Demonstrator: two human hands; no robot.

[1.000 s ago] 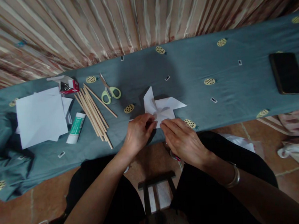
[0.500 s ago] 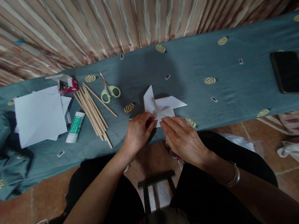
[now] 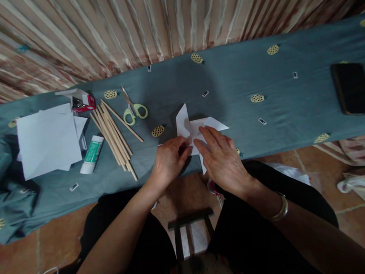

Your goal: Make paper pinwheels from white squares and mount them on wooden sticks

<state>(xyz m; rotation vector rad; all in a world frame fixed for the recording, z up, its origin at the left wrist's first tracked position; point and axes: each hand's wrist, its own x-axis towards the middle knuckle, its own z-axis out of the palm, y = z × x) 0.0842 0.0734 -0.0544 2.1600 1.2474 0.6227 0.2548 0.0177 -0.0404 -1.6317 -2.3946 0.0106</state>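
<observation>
One pinwheel [image 3: 194,127], one phone [image 3: 353,88], one tube [image 3: 92,154]

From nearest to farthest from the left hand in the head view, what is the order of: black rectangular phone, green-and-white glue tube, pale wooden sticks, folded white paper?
From the left hand:
1. Folded white paper, touching the hand.
2. Pale wooden sticks, to the left.
3. Green-and-white glue tube, left beyond the sticks.
4. Black rectangular phone, far right.

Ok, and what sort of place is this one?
Probably a room in a home, set up for work: a pleated curtain hangs along the far edge of a pineapple-print cloth, and the brown floor looks tiled.
</observation>
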